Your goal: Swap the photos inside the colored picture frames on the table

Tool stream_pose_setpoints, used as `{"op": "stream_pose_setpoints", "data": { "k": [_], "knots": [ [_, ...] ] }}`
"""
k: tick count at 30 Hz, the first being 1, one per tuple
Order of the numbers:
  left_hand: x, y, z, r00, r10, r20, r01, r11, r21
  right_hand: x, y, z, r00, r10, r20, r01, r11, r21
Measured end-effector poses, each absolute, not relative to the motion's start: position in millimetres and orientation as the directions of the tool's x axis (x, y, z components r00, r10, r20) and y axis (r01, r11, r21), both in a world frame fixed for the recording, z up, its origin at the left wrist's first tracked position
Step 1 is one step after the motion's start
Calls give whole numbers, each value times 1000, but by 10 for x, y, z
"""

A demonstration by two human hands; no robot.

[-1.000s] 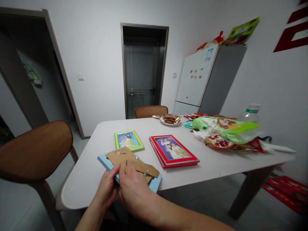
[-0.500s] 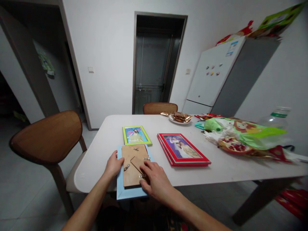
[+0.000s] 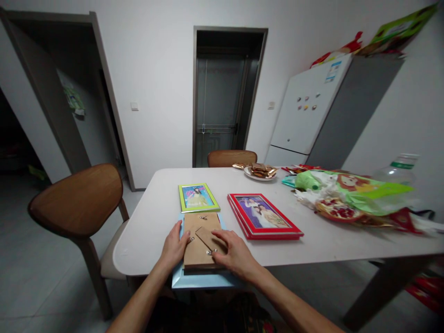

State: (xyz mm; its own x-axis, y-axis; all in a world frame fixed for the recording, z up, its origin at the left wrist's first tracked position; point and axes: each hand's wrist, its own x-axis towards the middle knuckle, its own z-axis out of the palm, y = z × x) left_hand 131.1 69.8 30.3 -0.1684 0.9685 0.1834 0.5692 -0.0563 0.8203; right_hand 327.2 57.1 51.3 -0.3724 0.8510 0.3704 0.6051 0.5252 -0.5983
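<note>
A light blue picture frame point(image 3: 204, 280) lies face down at the table's near edge, its brown backing board point(image 3: 201, 249) uppermost with metal clips and a stand flap. My left hand point(image 3: 175, 245) grips the left side of the blue frame, thumb on the board's edge. Bent over the board's right side, my right hand point(image 3: 234, 252) has its fingertips near the lower clip. Beyond the blue frame lies a yellow-green frame point(image 3: 198, 198) with a picture. To the right, red frames point(image 3: 265, 217) are stacked, the top one picture side up.
On the white table point(image 3: 145, 231) are a plate of wrapped snacks point(image 3: 260, 172), an opened pomegranate point(image 3: 338, 210) and a green plastic bag point(image 3: 360, 187). A clear container point(image 3: 398, 169) stands far right. Chairs point(image 3: 78, 203) stand left and behind the table.
The blue frame and both hands have shifted slightly right in view. The backing board appears more tilted, its near edge raised. My left hand has moved along the frame's left side.
</note>
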Motion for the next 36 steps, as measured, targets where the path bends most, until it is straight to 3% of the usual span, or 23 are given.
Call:
{"op": "stream_pose_setpoints", "data": {
  "k": [3, 6, 9, 11, 14, 16, 18, 20, 22, 28, 36],
  "knots": [
    [1285, 676, 328, -184, 964, 192, 557, -59, 828, 3329, 641, 520, -244, 896, 370, 501, 443, -743],
    [1307, 573, 394, -178, 958, 224, 565, -88, 821, 3393, 718, 589, -124, 957, 264, 242, 287, -927],
    [1397, 413, 449, -42, 965, 257, 642, -171, 747, 3476, 770, 722, -59, 981, 186, -10, 186, -983],
    [1476, 317, 455, 97, 970, 225, 720, -224, 657, 3534, 776, 791, -35, 984, 176, -70, 173, -982],
    [1571, 243, 444, 188, 973, 134, 811, -231, 537, 3604, 757, 794, -12, 982, 190, 0, 190, -982],
    [1605, 244, 449, 201, 974, 108, 819, -227, 527, 3627, 741, 749, -2, 978, 207, 98, 207, -974],
    [1612, 269, 481, 184, 974, 130, 720, -224, 656, 3623, 724, 708, -15, 974, 227, 199, 226, -954],
    [1594, 295, 537, 93, 984, 155, 469, -181, 865, 3586, 696, 692, -38, 960, 278, 300, 276, -913],
    [1556, 309, 605, -6, 991, 132, 213, -128, 969, 3518, 649, 695, -91, 924, 372, 403, 376, -835],
    [1444, 244, 697, -24, 1000, -9, -167, 5, 986, 3258, 455, 666, -287, 787, 546, 510, 608, -608],
    [1083, 189, 492, -213, 976, -32, -167, -5, 986, 2984, 411, 585, -409, 766, 496, 521, 642, -562]
  ]
}}
